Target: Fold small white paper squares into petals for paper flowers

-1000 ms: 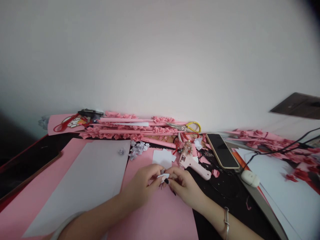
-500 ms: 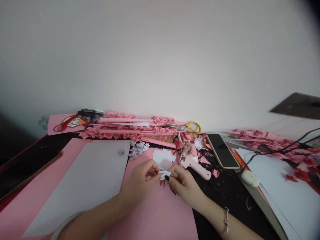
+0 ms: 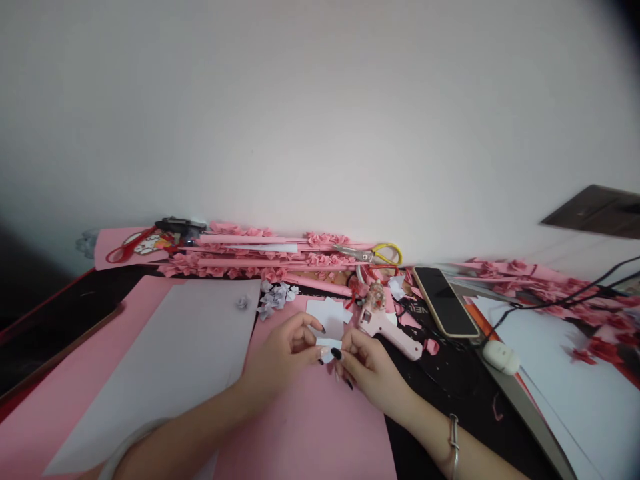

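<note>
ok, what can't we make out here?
Head view: full shape of small white paper, partly covered by left hand and right hand.
Head view: full lettering beside phone, too small and blurred.
Head view: dark wall plate, cut off by right edge.

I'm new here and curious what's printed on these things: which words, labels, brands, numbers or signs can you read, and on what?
"NEI": pale letters on the flat black work surface beside the pale-cased rectangular phone; any further letters are unclear.
Too small or blurred to read: any marking on the dark, flat wall plate or the pale pink plastic glue gun.
No other text can be read.
</note>
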Tool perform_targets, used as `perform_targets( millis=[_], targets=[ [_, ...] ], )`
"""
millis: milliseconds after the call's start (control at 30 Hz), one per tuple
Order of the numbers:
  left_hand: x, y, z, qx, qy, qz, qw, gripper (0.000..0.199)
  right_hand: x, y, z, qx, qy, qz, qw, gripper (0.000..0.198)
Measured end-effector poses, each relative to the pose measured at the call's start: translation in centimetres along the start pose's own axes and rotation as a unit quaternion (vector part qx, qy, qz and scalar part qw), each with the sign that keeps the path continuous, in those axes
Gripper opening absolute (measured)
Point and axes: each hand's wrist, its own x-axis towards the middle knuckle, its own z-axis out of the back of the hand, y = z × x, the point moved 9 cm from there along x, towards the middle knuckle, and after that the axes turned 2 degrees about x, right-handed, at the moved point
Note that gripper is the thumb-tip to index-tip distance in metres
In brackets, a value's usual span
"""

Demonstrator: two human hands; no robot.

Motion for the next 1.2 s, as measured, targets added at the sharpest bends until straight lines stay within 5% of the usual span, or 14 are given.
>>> perform_targets(
  millis=[567, 833, 1200],
  targets=[
    [-0.7, 0.4, -2.1, -0.030, 0.080, 0.047, 0.995, 0.039, 0.1, 0.8, -0.3, -0.041, 0.013, 0.009, 0.999, 0.019],
    [-0.4, 0.8, -1.8, -0.002, 0.072, 0.036, 0.997, 0.007, -0.2, 1.1, 0.3, -0.111, -0.003, 0.021, 0.994, 0.024],
    [-0.8, 0.5, -1.8, 0.029, 0.066, 0.061, 0.996, 0.019, -0.2, 1.3, 0.2, -0.142, 0.008, 0.031, 0.989, 0.028]
  ],
)
